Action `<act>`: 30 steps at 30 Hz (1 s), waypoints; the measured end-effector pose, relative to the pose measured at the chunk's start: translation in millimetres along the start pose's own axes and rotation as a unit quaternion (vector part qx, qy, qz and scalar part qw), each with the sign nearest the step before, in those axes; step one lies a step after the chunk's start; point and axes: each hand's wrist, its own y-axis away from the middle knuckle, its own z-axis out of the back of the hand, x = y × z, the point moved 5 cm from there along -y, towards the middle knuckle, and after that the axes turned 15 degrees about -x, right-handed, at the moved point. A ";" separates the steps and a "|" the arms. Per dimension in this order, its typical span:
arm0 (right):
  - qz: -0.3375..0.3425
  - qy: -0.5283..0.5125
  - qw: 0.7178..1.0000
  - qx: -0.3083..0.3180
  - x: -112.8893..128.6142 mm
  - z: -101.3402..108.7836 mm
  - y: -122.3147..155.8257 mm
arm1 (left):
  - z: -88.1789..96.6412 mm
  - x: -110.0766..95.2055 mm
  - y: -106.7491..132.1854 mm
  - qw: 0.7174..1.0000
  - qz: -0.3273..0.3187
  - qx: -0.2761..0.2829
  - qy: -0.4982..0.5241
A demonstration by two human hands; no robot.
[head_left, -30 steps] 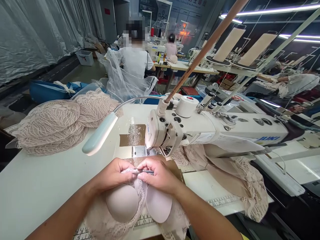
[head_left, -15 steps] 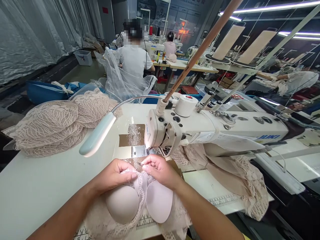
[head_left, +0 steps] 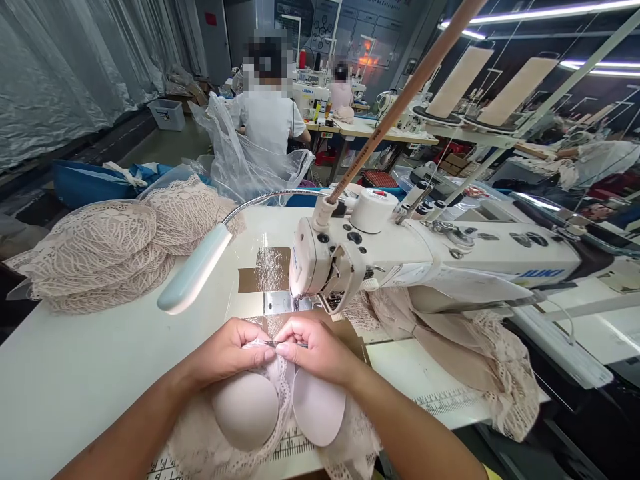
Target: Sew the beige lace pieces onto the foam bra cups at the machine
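Hands [head_left: 320, 352] on bra [head_left: 247, 412], tool [head_left: 271, 343] ptg L, axis approx. crosswise.

A lamp [head_left: 195, 268] beyond the left hand [head_left: 233, 351] glows white underneath, and the pale lace [head_left: 285, 393] between both hands looks nearly bleached. Glare streaks a brown patch [head_left: 273, 268] ahead of them. Far beyond the right hand [head_left: 314, 348], ceiling tubes [head_left: 550, 17] shine above a dim, soft background. Wide-angle distortion stretches the edges; a co-worker's head [head_left: 267, 57] is pixelated.
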 end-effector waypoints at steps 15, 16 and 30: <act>-0.030 0.078 0.996 -0.029 -10.2 4.8 -2.7 | 37.6 -2.4 16.2 0.987 0.011 0.039 -0.158; -0.037 0.080 0.996 0.007 -11.3 3.6 -1.0 | 44.5 -3.5 17.8 0.985 0.013 0.028 -0.169; -0.029 -0.011 0.999 -0.021 13.5 -15.7 -0.6 | 29.3 -13.7 13.9 0.995 -0.026 -0.034 -0.085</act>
